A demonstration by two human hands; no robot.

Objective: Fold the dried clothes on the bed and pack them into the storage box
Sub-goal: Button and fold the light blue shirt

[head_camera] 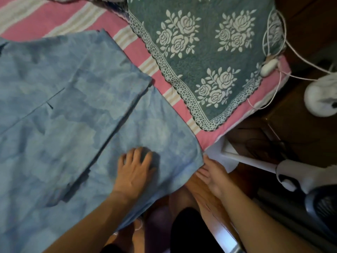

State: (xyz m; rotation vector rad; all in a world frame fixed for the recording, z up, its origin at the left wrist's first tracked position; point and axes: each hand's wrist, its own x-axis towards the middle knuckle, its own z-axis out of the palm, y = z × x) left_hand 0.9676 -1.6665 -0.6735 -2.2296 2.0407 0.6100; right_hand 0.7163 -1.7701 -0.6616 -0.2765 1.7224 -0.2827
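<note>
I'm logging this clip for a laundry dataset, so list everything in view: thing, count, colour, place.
blue garment: one, mottled blue, spread flat over the left of the bed, hem hanging off the near edge
bed sheet: one, pink with cream stripes, under the garment
rose towel: one, green with white roses, on the bed's right part
white cable: one, white, with an oval switch, at the bed's right edge
white fan: one, on the right beside the bed
left hand: flat on the garment near its hem
right hand: fingers at the garment's right corner; grip unclear
</note>
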